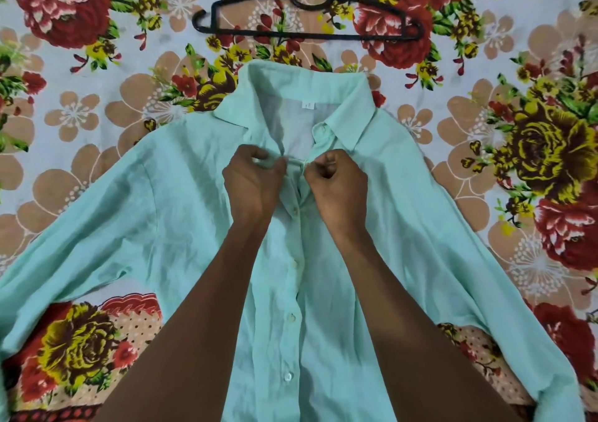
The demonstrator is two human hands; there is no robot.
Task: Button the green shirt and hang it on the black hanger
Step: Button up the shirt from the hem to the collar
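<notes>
Pinching the green shirt [181, 201] placket, both hands' fingers [265, 158]; neck label [308, 105] unreadable.

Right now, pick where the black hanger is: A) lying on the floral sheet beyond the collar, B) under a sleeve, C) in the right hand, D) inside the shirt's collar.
A: the black hanger lies flat on the floral sheet, apart from the green shirt collar.

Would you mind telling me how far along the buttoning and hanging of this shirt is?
Done: the green shirt lies flat, and the lower placket looks closed at the four visible buttons. In hand: the left hand and right hand pinch the two front edges just below the open collar. Left: the black hanger lies untouched beyond the collar, so hanging has not started.
</notes>
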